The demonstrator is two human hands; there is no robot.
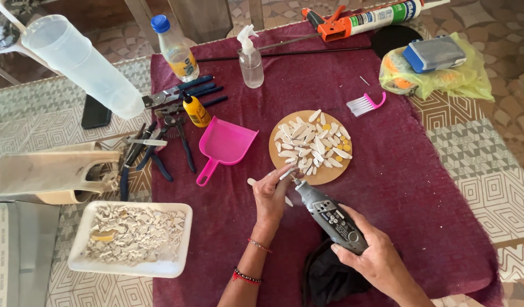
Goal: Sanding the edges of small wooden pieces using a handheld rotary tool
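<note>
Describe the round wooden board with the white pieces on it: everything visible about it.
The round wooden board is a flat, light-brown disc lying on the dark red cloth, right of the pink dustpan. Most of its face is covered with small elongated white pieces laid close together, with a few yellow bits among them; bare wood shows along its lower and left rim. The left hand and the rotary tool's tip are at its lower edge; contact is unclear.
</note>
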